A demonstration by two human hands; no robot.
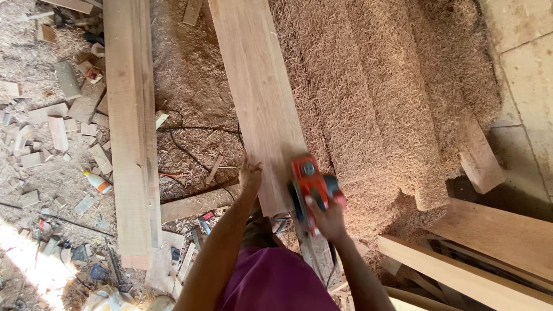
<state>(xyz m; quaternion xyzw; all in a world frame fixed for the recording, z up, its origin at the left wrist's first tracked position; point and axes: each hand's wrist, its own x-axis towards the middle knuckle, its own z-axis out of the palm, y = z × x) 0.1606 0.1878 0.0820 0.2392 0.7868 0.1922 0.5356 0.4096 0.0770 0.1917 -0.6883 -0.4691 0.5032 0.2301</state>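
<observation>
Seen from above, the right hand (pixel 327 217) grips a red electric planer (pixel 311 185) on a long plank's (pixel 259 98) near right edge while the left hand (pixel 250 174), fingers spread, steadies its left edge, where a slip might bring the planer against those fingers.

the long plank (pixel 259 86) lies bare toward the top of the frame, open ahead of the orange power planer (pixel 311 184). a deep heap of shavings (pixel 391 98) banks its right edge. left, a black cord (pixel 190 152) crosses the gap before a second plank (pixel 129 115); offcuts (pixel 57 129) litter the far left.
</observation>
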